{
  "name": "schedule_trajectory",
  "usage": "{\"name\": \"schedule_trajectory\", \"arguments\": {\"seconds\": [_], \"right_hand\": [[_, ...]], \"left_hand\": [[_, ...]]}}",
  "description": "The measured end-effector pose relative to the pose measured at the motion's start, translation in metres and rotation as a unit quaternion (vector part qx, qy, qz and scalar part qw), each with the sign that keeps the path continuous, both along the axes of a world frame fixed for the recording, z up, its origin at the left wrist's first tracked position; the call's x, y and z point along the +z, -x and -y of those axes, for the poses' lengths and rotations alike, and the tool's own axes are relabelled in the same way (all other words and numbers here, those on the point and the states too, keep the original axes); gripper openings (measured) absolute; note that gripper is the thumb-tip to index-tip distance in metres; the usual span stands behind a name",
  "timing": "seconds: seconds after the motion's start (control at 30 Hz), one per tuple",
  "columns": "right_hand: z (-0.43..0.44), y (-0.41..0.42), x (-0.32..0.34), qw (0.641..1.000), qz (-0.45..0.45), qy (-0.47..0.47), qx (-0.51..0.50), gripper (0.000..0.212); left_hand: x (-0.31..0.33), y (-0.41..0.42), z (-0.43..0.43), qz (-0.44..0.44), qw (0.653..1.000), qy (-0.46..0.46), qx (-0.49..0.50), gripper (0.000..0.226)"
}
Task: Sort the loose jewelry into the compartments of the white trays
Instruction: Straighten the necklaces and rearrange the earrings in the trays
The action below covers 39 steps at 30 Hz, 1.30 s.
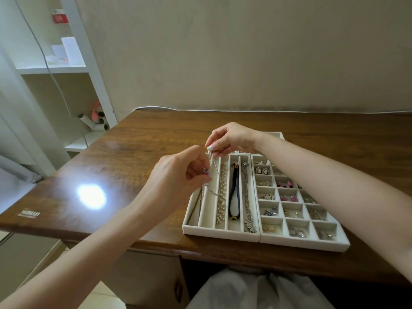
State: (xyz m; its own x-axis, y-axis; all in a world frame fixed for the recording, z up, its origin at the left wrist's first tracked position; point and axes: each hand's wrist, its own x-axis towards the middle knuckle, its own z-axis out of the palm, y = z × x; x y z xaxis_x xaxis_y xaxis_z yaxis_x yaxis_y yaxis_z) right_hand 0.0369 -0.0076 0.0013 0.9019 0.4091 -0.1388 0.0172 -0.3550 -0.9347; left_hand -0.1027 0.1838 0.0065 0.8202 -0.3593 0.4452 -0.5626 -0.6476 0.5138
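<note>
A thin silver chain necklace (213, 166) hangs between both hands over the left white tray (220, 233), which has long slots. My right hand (231, 139) pinches the chain's upper end above the tray's far edge. My left hand (180, 177) pinches its lower part with a small pendant (205, 171), and a loop of chain droops into the second slot from the left. Other slots hold a pearl strand (221, 204), a black and white pendant (234, 197) and a silver chain with a feather charm (248, 208). The right white tray (312, 241) has small square cells with earrings.
Both trays sit on a brown wooden table (138, 152) near its front edge, with another tray (276, 136) partly hidden behind my right wrist. A lamp glare (91, 196) shines on the table's left. White shelves (55, 68) stand at the left. A white cable (289, 111) runs along the wall.
</note>
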Motion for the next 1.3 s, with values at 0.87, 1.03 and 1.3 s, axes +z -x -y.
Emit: {"name": "schedule_trajectory", "arguments": {"seconds": [0.87,1.03,1.3], "right_hand": [[0.002,-0.002,-0.016,0.995,0.050,0.089,-0.021,0.021],[0.000,-0.004,-0.016,0.994,0.050,0.092,-0.027,0.015],[0.001,-0.005,-0.017,0.993,0.056,0.098,-0.034,0.019]], "left_hand": [[-0.002,0.001,0.006,0.071,0.997,0.033,0.018,0.021],[-0.002,0.002,0.004,-0.052,0.994,-0.096,-0.032,0.033],[-0.012,0.002,0.008,-0.150,0.972,-0.171,-0.052,0.015]]}}
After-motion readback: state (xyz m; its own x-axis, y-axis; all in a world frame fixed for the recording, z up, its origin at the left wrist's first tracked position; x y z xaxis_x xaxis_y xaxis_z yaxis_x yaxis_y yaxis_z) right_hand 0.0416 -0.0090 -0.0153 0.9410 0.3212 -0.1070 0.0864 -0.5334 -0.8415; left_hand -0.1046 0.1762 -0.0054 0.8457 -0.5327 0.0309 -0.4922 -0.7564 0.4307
